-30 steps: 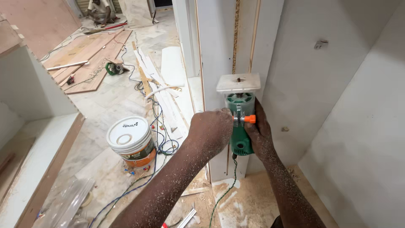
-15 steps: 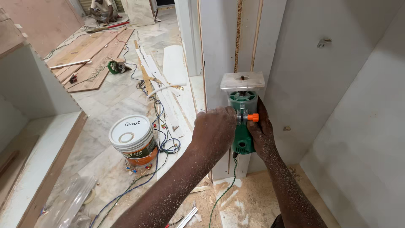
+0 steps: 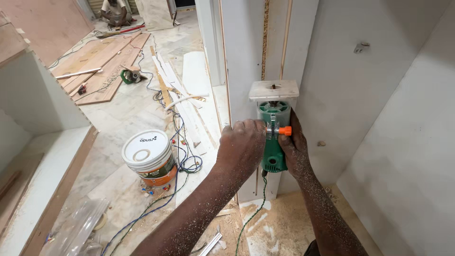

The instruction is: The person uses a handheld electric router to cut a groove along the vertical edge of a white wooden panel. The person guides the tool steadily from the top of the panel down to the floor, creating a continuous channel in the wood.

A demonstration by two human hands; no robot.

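Note:
A green hand router (image 3: 274, 135) with an orange knob and a pale flat base plate (image 3: 274, 89) is pressed upright against the edge of a white vertical panel (image 3: 246, 57). My left hand (image 3: 242, 147) grips the router body from the left. Wrapped around its right side is my right hand (image 3: 295, 149). Both forearms are dusted with sawdust. A green cord (image 3: 251, 218) hangs from the router down to the floor. A groove showing raw board runs up the panel edge above the base plate.
A white bucket with an orange band (image 3: 148, 159) stands on the floor at left, amid tangled cables (image 3: 182, 156). White strips and wooden boards (image 3: 102, 71) lie beyond. A person sits at the far back (image 3: 113, 12). White walls close in at right; sawdust covers the floor below.
The router and both hands have slid a little lower down the panel edge. My grip is unchanged.

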